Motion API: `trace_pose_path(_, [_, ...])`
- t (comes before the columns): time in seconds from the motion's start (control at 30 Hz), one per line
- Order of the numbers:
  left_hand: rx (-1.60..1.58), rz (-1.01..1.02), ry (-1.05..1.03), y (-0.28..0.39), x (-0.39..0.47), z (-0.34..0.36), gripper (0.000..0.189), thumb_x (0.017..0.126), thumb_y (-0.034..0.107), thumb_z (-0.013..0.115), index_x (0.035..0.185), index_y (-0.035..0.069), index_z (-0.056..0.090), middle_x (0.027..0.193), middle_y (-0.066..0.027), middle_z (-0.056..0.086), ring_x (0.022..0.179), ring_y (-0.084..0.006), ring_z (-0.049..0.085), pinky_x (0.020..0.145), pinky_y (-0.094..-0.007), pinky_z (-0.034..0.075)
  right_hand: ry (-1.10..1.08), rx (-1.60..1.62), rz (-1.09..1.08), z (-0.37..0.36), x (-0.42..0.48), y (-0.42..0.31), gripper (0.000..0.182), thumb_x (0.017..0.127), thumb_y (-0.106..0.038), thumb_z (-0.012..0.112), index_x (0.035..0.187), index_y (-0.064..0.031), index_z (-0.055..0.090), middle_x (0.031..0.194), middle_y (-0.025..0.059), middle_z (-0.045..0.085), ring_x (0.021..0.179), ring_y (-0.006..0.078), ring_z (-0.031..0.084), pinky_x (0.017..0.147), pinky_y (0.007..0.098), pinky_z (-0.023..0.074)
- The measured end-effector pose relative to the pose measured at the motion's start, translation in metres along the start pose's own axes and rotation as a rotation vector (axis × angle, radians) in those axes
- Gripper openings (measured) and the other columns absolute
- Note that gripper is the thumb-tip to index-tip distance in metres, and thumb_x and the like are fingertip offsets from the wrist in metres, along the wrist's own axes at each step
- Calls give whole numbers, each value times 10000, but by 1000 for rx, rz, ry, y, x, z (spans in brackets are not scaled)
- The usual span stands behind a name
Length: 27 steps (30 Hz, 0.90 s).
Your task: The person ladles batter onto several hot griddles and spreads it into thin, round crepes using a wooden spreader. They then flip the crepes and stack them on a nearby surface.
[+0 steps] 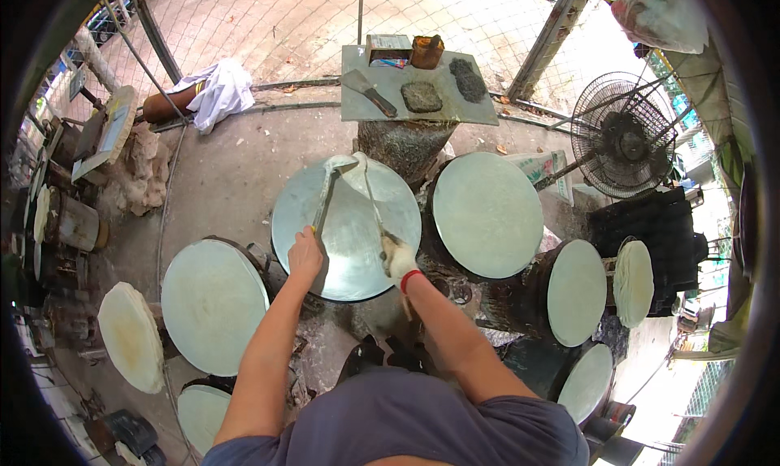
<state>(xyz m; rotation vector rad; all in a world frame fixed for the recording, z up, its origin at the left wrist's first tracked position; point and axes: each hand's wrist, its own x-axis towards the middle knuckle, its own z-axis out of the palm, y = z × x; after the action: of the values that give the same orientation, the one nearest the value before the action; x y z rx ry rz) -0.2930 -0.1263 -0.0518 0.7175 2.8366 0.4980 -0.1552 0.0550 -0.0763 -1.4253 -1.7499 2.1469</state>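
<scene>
A round metal griddle point(350, 246) lies before me, its grey surface shiny near the front. My left hand point(306, 253) is closed around the near end of a long, pale-coated stick point(324, 195). My right hand point(397, 259), in a whitish glove with a red band at the wrist, grips the handle of a second slender tool point(373, 195). The far ends of both come close together at the griddle's far rim. A whitish, batter-like mass point(346, 163) lies there between them; whether it is batter or a thin sheet I cannot tell.
Pale-covered griddles stand around me, including one at right point(487, 216) and one at left point(214, 307). Stacks of round flat sheets sit at left point(130, 338) and far right point(634, 283). Ahead, a board point(359, 109) holds a scraper point(370, 93). A fan point(624, 136) stands right.
</scene>
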Motion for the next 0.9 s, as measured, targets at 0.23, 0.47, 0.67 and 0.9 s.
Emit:
trace_pose_path(0.23, [97, -39, 31, -30, -18, -29, 515, 787, 84, 559, 1282, 82, 415, 940, -197, 500, 758, -375, 597, 634, -445, 485, 67, -156, -195, 4, -17, 1, 370, 903, -271, 496, 1195, -60, 581, 725, 56, 611, 580, 139, 536, 551, 305, 441])
trace_pose_path(0.47, [116, -47, 124, -52, -44, -52, 654, 710, -25, 601, 1300, 219, 458, 916, -163, 470, 736, -353, 581, 601, -422, 471, 180, -271, -243, -9, 13, 28, 404, 877, -332, 522, 1178, -71, 591, 1001, 197, 659, 962, 260, 623, 819, 340, 460])
trace_pose_path(0.67, [48, -68, 152, -68, -71, -69, 564, 731, 10, 598, 1260, 180, 505, 900, -139, 474, 739, -336, 572, 610, -418, 465, -106, -211, -202, -20, 34, 3, 384, 869, -234, 539, 1150, 23, 584, 819, 85, 634, 692, 138, 532, 641, 278, 436])
trace_pose_path(0.9, [-325, 22, 325, -90, -91, -63, 461, 728, 9, 585, 1187, 47, 556, 854, -156, 508, 773, -320, 546, 670, -378, 447, -133, -512, -180, 17, -1, -45, 373, 878, -226, 524, 1151, 18, 593, 858, 99, 653, 658, 138, 568, 597, 283, 455])
